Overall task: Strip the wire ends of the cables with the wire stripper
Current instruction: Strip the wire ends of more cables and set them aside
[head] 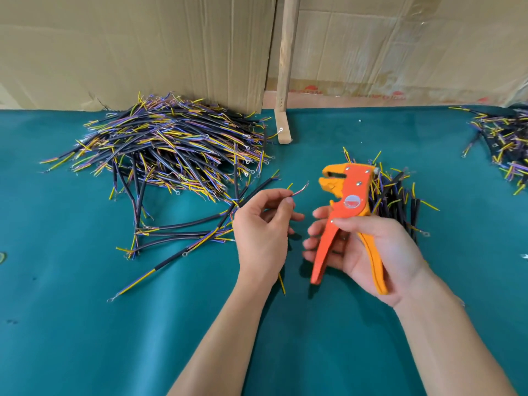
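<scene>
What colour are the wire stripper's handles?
One handle of the wire stripper is orange-red, the other yellow-orange; the head view shows it clearly, held in the right hand.

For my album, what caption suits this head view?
Left hand pinches a wire end beside the orange stripper in the right.

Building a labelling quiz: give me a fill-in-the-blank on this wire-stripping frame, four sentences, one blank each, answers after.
1. The right hand grips the handles of an orange and yellow ____.
2. The left hand pinches a thin ____ between thumb and forefinger.
3. The wire's tip points toward the tool's head but is not yet ____ it.
4. The largest pile of cables lies on the ____ side of the green table.

Missing words: wire stripper; wire; inside; left
</scene>
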`<move>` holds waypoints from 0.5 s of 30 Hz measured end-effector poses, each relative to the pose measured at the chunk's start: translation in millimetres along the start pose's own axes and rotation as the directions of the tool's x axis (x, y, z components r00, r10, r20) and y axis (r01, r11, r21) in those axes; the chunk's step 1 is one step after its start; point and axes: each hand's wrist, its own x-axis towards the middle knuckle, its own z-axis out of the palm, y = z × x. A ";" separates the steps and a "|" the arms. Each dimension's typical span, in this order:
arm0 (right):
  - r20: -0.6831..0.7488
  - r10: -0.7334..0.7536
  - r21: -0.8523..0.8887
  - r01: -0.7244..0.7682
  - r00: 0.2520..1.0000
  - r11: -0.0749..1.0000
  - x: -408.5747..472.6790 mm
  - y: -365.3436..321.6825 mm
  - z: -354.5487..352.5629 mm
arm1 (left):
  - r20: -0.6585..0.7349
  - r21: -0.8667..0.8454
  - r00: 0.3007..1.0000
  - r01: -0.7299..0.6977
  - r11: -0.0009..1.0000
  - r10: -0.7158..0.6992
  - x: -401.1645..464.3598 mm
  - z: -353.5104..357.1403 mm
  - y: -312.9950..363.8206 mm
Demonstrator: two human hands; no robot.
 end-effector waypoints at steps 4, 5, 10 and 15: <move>0.045 0.120 -0.110 -0.114 0.992 0.987 -1.4 3.8 7.0 | -0.061 0.073 0.996 -0.064 0.995 0.069 -1.4 0.1 -3.0; 0.047 0.136 -0.128 -0.129 0.990 0.983 -1.8 4.3 8.6 | -0.069 0.082 0.995 -0.067 0.994 0.073 -1.8 -0.1 -3.1; 0.081 0.158 -0.185 -0.141 0.984 0.973 -2.5 5.9 11.1 | -0.084 0.131 0.993 -0.076 0.988 0.087 -1.1 -1.4 -4.8; 0.071 0.119 -0.206 -0.102 0.990 0.973 -2.2 8.5 12.3 | -0.091 0.129 0.992 -0.072 0.989 0.084 -1.2 -1.2 -3.8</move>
